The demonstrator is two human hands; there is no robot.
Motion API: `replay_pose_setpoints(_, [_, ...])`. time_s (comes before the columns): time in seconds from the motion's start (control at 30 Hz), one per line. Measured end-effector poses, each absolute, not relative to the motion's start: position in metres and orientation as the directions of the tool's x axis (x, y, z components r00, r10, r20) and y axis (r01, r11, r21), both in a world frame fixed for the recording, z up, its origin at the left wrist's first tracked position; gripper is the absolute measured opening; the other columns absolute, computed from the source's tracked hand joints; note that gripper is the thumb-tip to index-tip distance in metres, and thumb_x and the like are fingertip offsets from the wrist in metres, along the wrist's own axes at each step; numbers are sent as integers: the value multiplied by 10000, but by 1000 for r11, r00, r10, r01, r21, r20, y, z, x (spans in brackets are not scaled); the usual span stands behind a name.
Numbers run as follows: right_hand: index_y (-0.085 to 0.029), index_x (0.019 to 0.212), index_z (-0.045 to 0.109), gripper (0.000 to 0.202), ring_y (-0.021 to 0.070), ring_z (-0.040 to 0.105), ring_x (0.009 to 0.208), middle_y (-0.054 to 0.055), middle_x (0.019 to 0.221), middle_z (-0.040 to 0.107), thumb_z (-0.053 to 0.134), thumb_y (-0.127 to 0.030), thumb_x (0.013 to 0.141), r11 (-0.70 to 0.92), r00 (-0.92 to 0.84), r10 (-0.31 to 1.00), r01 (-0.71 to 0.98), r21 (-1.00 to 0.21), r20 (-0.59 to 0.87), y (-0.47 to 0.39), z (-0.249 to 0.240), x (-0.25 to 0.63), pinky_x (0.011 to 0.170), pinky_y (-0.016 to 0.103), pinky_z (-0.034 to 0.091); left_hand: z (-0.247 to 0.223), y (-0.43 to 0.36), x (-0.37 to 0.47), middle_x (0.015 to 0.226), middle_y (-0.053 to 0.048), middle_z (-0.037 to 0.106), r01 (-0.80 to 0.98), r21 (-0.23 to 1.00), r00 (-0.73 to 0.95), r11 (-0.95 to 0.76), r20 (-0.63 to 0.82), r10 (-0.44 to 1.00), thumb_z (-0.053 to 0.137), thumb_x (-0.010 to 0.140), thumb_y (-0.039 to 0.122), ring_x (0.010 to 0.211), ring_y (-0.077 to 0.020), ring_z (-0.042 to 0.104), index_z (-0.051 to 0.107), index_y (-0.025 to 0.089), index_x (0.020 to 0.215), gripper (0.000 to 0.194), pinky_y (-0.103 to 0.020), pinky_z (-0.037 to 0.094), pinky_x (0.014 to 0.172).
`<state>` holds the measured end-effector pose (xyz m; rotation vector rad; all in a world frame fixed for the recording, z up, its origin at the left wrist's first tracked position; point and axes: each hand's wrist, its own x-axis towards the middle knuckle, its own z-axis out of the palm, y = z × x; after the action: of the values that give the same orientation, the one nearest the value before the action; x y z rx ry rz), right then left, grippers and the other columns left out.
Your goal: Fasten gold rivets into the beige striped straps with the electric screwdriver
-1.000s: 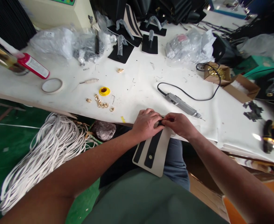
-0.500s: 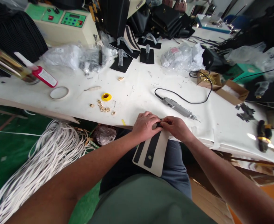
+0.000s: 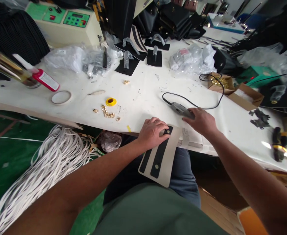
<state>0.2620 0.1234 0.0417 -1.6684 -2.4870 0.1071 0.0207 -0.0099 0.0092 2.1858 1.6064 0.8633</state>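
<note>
White counter [image 3: 143,94], cluttered workshop; green floor at left w/ heap of white cord [image 3: 43,169].

Beige panel [image 3: 166,163], flat, rounded corners, 2 black strips running lengthwise; longer strip has 2 small round metal studs, one near each end. Panel lies half on the person's lap, upper end against counter edge. Left hand [image 3: 152,132] rests on upper end of panel, fingers curled down over the strip, thumb just beside upper stud: pressing grip, not clenched round anything.

Right hand [image 3: 201,122] on the counter, well apart from panel, fingers laid over the grey rotary tool [image 3: 181,110]. Grip on tool looks loose; can't tell if fully closed. Black cable [image 3: 207,98] loops from tool toward 2 cardboard boxes [image 3: 246,94] at right, one w/ gold hardware inside.

Other counts: 1 yellow ring [image 3: 111,101]; cluster of small gold fittings [image 3: 106,113], approx 8, too small for exact no.; 1 tape roll [image 3: 61,97]; 1 red-labelled tube [image 3: 39,76]; 1 control box [image 3: 67,23] w/ green panel at back; several clear plastic bags [image 3: 192,58]; black bag pieces at back.
</note>
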Motion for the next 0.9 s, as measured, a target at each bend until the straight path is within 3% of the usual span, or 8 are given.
replay_pose_setpoints(0.1, [-209, 1198, 727, 426, 307, 659, 940, 131, 1062, 737, 657, -498, 893, 344, -347, 937, 905, -249, 36, 129, 40, 264, 749, 390, 475, 9, -10, 21, 1210, -9, 764, 761, 557, 195, -332, 292, 936, 768, 881, 398, 1211, -268, 578, 739, 267, 1068, 230, -466, 430, 1008])
replay_pose_setpoints(0.17, [-195, 1115, 730, 414, 271, 655, 821, 99, 919, 728, 638, -534, 898, 254, -301, 954, 821, -511, -11, 123, 48, 264, 697, 371, 481, 8, -10, 21, 1209, -5, 763, 760, 557, 198, -334, 290, 936, 767, 881, 401, 1210, -268, 576, 738, 269, 1067, 230, -468, 426, 1008])
replay_pose_setpoints(0.23, [-195, 1076, 701, 454, 260, 659, 773, 81, 868, 704, 578, -599, 909, 114, -272, 960, 572, -812, -58, 110, 60, 260, 668, 376, 512, 7, -10, 21, 1207, -9, 763, 759, 560, 202, -334, 285, 937, 763, 884, 394, 1213, -270, 572, 739, 272, 1066, 220, -471, 423, 1015])
replay_pose_setpoints(0.3, [-211, 1094, 662, 489, 276, 679, 819, 89, 902, 687, 486, -635, 927, 12, -248, 967, 270, -963, -57, 94, 75, 247, 698, 414, 554, 7, -10, 21, 1204, -19, 764, 756, 564, 204, -332, 279, 938, 757, 887, 385, 1218, -277, 569, 741, 271, 1065, 212, -475, 420, 1024])
replay_pose_setpoints(0.4, [-252, 1069, 617, 453, 238, 647, 736, 42, 785, 591, 436, -646, 938, 30, -162, 987, 56, -998, 21, 70, 91, 217, 683, 408, 562, 8, -10, 21, 1207, -28, 762, 754, 568, 205, -331, 274, 939, 746, 897, 382, 1223, -284, 568, 739, 263, 1069, 210, -477, 419, 1024])
replay_pose_setpoints(0.53, [-265, 811, 488, 390, 137, 489, 515, -52, 648, 410, 632, -618, 893, 187, -92, 978, -34, -982, 189, 53, 92, 179, 523, 301, 483, 10, -11, 21, 1206, -26, 759, 760, 562, 206, -327, 268, 941, 744, 895, 363, 1233, -288, 563, 732, 261, 1075, 207, -472, 419, 1013])
replay_pose_setpoints(0.73, [-264, 743, 481, 425, 134, 485, 472, -60, 577, 456, 759, -571, 839, 229, -139, 962, -65, -971, 236, 46, 77, 162, 466, 292, 450, 10, -11, 20, 1219, -24, 749, 764, 558, 213, -324, 255, 943, 740, 899, 392, 1233, -295, 558, 710, 269, 1092, 231, -486, 400, 1010])
replay_pose_setpoints(0.9, [-262, 706, 481, 484, 139, 488, 458, -49, 552, 480, 758, -644, 813, 231, -112, 967, 6, -973, 229, 45, 67, 159, 454, 302, 455, 10, -11, 20, 1214, -26, 745, 767, 558, 213, -317, 246, 946, 746, 892, 407, 1241, -301, 553, 697, 271, 1081, 238, -489, 397, 1001])
